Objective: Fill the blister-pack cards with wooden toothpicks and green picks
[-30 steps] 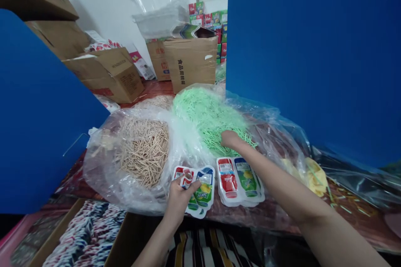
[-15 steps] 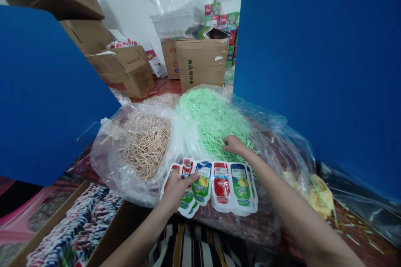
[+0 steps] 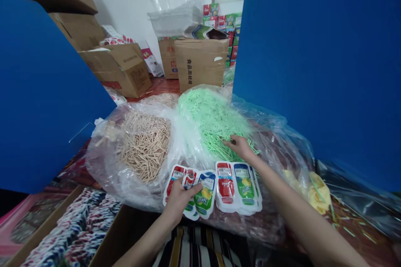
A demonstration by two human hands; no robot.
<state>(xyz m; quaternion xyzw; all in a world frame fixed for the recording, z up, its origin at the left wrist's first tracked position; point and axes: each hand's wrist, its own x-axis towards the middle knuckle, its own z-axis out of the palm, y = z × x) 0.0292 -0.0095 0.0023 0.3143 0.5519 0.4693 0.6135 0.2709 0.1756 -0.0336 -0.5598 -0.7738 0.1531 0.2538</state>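
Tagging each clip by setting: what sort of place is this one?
Probably a small packing or stock room: stacked brown cardboard cartons, clear plastic bags heaped with pale wooden sticks and green plastic sticks, and printed bottle-shaped blister packs laid out in front.

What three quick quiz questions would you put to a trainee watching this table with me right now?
1. True or false: the right hand touches the green sticks.
2. What does the left hand hold? A. a printed twin pack; B. a cardboard box; C. a clear tub.
3. Fill in: the tan sticks lie on the ___ side of the green ones.
Key: 1 true; 2 A; 3 left.
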